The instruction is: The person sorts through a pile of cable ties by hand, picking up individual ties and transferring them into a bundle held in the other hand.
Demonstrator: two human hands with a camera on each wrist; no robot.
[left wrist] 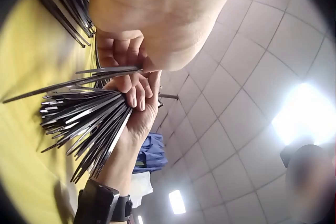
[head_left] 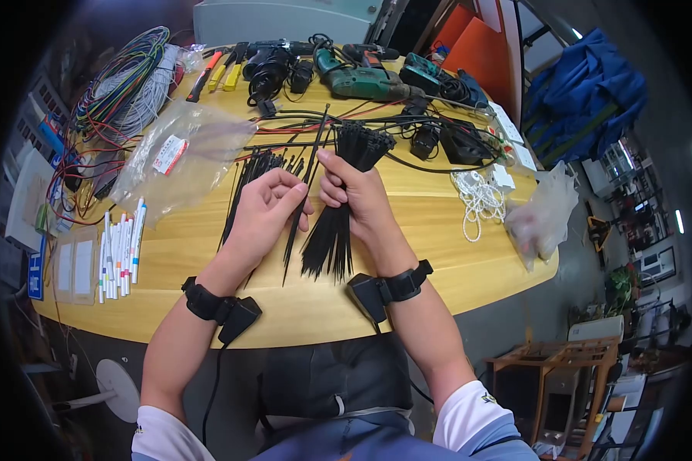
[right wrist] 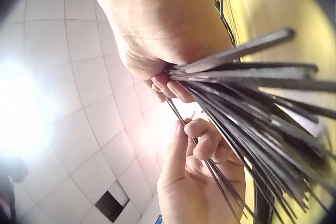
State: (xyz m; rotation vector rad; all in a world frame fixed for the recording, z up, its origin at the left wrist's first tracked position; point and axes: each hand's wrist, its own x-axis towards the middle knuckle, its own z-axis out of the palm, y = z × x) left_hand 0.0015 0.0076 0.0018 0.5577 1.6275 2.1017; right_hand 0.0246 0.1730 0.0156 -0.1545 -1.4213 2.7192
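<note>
In the head view, my right hand [head_left: 360, 192] grips a thick bundle of black cable ties [head_left: 332, 238], heads up and tails fanned downward. Close beside it, my left hand [head_left: 265, 211] pinches a few loose ties [head_left: 294, 230] between thumb and fingers; their upper ends reach up to the right thumb. A second pile of ties [head_left: 242, 184] lies on the table behind and left of the left hand. The left wrist view shows the bundle's tails [left wrist: 89, 121] below the right fingers. In the right wrist view the left hand [right wrist: 202, 182] holds the thin ties.
On the wooden table [head_left: 438, 261] lie a clear plastic bag [head_left: 181, 165], marker pens [head_left: 121, 253], coiled wires [head_left: 131, 84], a green power drill [head_left: 361, 81], black cables, a white beaded cord [head_left: 478, 201] and another plastic bag [head_left: 544, 215] at the right edge.
</note>
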